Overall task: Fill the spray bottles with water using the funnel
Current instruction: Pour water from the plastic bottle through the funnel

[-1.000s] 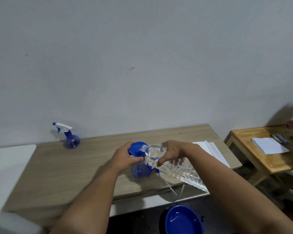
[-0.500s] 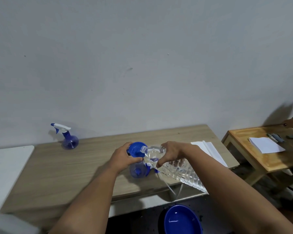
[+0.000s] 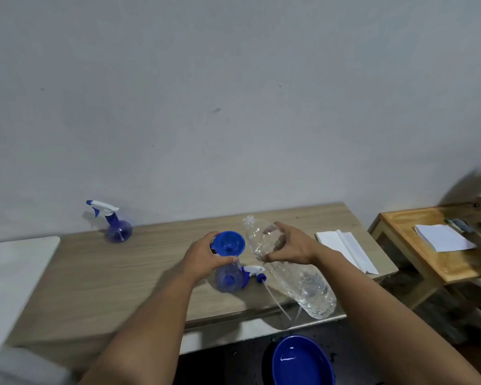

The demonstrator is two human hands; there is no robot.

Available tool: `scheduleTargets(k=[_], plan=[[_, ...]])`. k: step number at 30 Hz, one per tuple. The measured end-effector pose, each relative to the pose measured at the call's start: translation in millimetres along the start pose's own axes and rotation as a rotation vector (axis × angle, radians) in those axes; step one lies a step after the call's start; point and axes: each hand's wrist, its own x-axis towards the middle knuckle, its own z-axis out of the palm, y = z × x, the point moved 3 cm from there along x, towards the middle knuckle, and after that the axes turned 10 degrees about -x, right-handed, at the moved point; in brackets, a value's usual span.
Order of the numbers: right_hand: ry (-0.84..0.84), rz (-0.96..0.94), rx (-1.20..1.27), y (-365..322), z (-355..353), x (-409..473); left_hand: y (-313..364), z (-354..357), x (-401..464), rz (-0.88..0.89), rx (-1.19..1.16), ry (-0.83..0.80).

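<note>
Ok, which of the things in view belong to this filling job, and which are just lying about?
Part of the job:
left hand, steadying the funnel
open spray bottle under the funnel
right hand, gripping the clear water bottle
loose sprayer head
capped spray bottle

Lying about:
folded white paper
blue basin
white sheet on the side table

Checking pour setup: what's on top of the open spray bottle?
A blue funnel sits in the spray bottle neck, steadied by the left hand. Its fingers hide the neck joint.
</note>
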Motion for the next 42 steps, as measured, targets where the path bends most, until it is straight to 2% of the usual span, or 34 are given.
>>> scheduleTargets(k=[9, 18, 32, 42], plan=[[0.464, 0.010, 0.219, 32, -34, 22, -1, 1, 2, -0.002, -0.009, -0.014], [0.630, 0.081, 0.341, 38, -39, 70, -2, 1, 4, -0.022, 0.000, -0.002], [0.643, 0.172, 0.444, 60, 0, 88, 0, -2, 4, -0.020, -0.003, -0.016], [0.540, 0.268, 0.281, 61, 7, 60, 3, -3, 1, -0.021, -0.033, -0.029]])
